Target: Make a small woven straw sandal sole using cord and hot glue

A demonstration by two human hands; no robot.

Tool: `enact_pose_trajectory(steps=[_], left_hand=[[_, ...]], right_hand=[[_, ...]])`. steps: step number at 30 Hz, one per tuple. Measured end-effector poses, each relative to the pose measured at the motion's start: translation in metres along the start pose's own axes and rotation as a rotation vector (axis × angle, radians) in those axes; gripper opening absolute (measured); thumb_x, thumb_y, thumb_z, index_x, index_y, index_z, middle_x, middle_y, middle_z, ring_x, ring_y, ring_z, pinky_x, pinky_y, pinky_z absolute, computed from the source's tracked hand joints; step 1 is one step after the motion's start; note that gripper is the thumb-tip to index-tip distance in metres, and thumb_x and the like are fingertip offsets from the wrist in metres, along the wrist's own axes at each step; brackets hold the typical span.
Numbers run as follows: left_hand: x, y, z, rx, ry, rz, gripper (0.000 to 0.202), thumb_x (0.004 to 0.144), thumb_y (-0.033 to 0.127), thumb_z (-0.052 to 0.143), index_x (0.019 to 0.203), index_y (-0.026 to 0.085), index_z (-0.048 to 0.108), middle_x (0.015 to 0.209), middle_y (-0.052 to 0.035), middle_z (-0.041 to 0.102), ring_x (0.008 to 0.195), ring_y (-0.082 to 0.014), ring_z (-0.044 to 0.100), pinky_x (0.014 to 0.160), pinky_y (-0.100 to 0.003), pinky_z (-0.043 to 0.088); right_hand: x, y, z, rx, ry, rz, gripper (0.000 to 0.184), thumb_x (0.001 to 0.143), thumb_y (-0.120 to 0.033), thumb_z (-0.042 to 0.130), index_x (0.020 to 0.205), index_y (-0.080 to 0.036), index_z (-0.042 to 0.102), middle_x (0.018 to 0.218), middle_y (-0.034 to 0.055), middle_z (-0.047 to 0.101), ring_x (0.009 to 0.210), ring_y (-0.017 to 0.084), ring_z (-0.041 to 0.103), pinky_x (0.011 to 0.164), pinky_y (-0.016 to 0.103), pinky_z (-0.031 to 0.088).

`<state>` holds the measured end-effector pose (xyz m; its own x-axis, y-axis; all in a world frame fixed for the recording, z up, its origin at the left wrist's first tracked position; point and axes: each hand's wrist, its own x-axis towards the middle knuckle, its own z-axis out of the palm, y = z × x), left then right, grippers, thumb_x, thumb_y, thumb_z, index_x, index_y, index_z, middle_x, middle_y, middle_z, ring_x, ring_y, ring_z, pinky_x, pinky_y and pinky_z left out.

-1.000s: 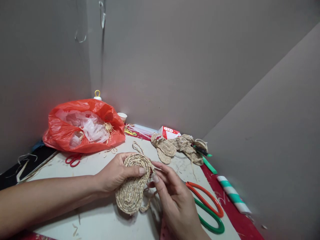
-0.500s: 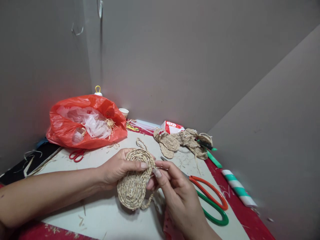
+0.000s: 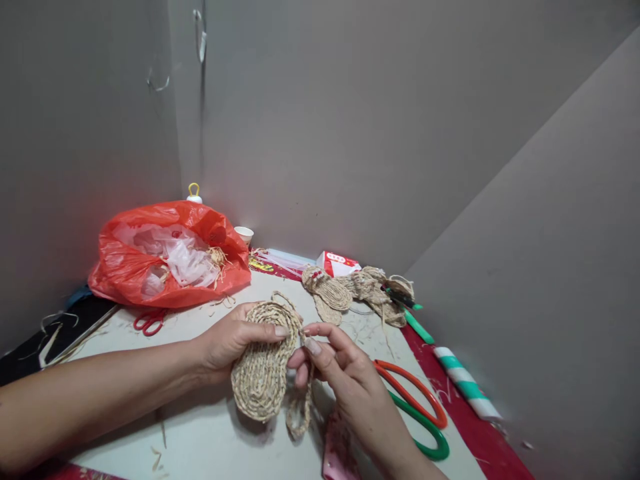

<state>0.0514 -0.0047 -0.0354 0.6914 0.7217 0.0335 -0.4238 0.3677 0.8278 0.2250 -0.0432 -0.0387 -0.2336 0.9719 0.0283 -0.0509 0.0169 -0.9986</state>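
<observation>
My left hand grips a coiled straw-braid sole, thumb lying across its front and the other fingers behind it. The sole is tilted up above the white board, narrower at the waist and rounded at both ends. At its right edge my right hand pinches the loose straw braid between thumb and index finger. The tail of that braid hangs down in a loop below the fingers. A small loop of braid stands out at the sole's top. Whether a needle is in the right fingers cannot be made out.
Large scissors with orange and green handles lie right of my right hand. Small red scissors rest near a red plastic bag. Several woven straw pieces, a paper cup and a striped roll line the back and right.
The braid in my right fingers has come away from the sole's edge and now hangs as a longer loop. The view has shifted slightly. My left hand keeps its grip.
</observation>
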Motion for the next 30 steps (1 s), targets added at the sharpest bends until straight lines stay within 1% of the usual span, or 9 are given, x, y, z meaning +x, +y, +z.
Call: enact_pose_trajectory(steps=[6, 11, 15, 17, 19, 21, 23, 27, 30], left_hand=[[-0.002, 0.000, 0.001, -0.052, -0.031, 0.026, 0.025, 0.082, 0.020, 0.056, 0.103, 0.010, 0.062, 0.070, -0.0086, 0.062, 0.066, -0.0223, 0.064, 0.069, -0.040, 0.049], [-0.005, 0.004, 0.002, 0.018, 0.043, 0.012, 0.017, 0.081, 0.020, 0.060, 0.096, 0.011, 0.062, 0.067, -0.0079, 0.064, 0.062, -0.0196, 0.064, 0.061, -0.033, 0.051], [-0.006, 0.005, 0.001, 0.032, 0.078, 0.006, 0.015, 0.079, 0.021, 0.063, 0.090, 0.011, 0.063, 0.070, -0.0093, 0.067, 0.060, -0.0179, 0.064, 0.062, -0.033, 0.052], [-0.005, 0.006, 0.002, 0.034, 0.108, 0.014, 0.015, 0.078, 0.021, 0.066, 0.089, 0.010, 0.065, 0.073, -0.0095, 0.068, 0.061, -0.0173, 0.065, 0.063, -0.031, 0.053], [-0.005, 0.010, 0.003, 0.038, 0.180, 0.043, 0.015, 0.075, 0.019, 0.069, 0.087, 0.010, 0.066, 0.073, -0.0082, 0.069, 0.062, -0.0152, 0.064, 0.063, -0.027, 0.052], [-0.004, 0.016, 0.004, 0.041, 0.267, 0.067, 0.014, 0.072, 0.017, 0.071, 0.083, 0.009, 0.067, 0.069, -0.0060, 0.068, 0.060, -0.0132, 0.063, 0.060, -0.024, 0.051], [-0.004, 0.023, 0.004, 0.026, 0.317, 0.069, 0.013, 0.069, 0.016, 0.073, 0.080, 0.011, 0.068, 0.066, -0.0041, 0.068, 0.056, -0.0130, 0.062, 0.056, -0.024, 0.050], [-0.006, 0.034, 0.003, 0.011, 0.345, 0.079, 0.014, 0.066, 0.017, 0.075, 0.078, 0.011, 0.069, 0.066, -0.0036, 0.068, 0.055, -0.0130, 0.062, 0.054, -0.023, 0.050], [-0.008, 0.036, 0.002, 0.016, 0.346, 0.077, 0.016, 0.066, 0.018, 0.076, 0.078, 0.009, 0.070, 0.071, -0.0057, 0.070, 0.059, -0.0129, 0.063, 0.055, -0.021, 0.050]], right_hand=[[0.003, -0.001, 0.003, 0.204, -0.046, 0.083, 0.022, 0.089, -0.039, 0.061, 0.082, -0.019, 0.054, 0.075, 0.0005, 0.069, 0.061, 0.012, 0.062, 0.062, 0.023, 0.048], [0.004, -0.002, 0.003, 0.334, -0.078, 0.226, 0.024, 0.083, -0.038, 0.068, 0.077, -0.017, 0.058, 0.073, 0.0005, 0.067, 0.052, 0.008, 0.057, 0.052, 0.019, 0.048], [0.001, -0.005, 0.003, 0.302, -0.092, 0.234, 0.025, 0.082, -0.038, 0.069, 0.074, -0.016, 0.062, 0.069, 0.0001, 0.066, 0.054, 0.007, 0.057, 0.055, 0.019, 0.049], [0.000, -0.007, -0.003, 0.193, -0.083, 0.189, 0.025, 0.084, -0.039, 0.066, 0.077, -0.016, 0.065, 0.072, 0.0016, 0.067, 0.062, 0.009, 0.060, 0.062, 0.020, 0.050], [0.000, -0.008, -0.017, 0.001, -0.016, 0.116, 0.026, 0.086, -0.042, 0.061, 0.086, -0.017, 0.067, 0.083, 0.0046, 0.070, 0.075, 0.014, 0.065, 0.073, 0.025, 0.052], [-0.001, -0.006, -0.040, -0.307, 0.099, 0.042, 0.032, 0.088, -0.047, 0.054, 0.097, -0.018, 0.065, 0.097, 0.0084, 0.071, 0.088, 0.019, 0.067, 0.082, 0.032, 0.053], [-0.003, 0.001, -0.068, -0.769, 0.201, 0.006, 0.041, 0.090, -0.050, 0.042, 0.106, -0.018, 0.062, 0.108, 0.0113, 0.069, 0.095, 0.022, 0.067, 0.084, 0.035, 0.054], [-0.010, 0.022, -0.112, -1.088, 0.279, 0.067, 0.041, 0.080, -0.034, 0.048, 0.111, -0.010, 0.061, 0.119, 0.0232, 0.064, 0.105, 0.037, 0.062, 0.091, 0.053, 0.046], [-0.017, 0.036, -0.123, -1.234, 0.206, 0.090, 0.042, 0.073, -0.024, 0.050, 0.109, -0.006, 0.064, 0.117, 0.0254, 0.065, 0.109, 0.040, 0.059, 0.094, 0.054, 0.044]])
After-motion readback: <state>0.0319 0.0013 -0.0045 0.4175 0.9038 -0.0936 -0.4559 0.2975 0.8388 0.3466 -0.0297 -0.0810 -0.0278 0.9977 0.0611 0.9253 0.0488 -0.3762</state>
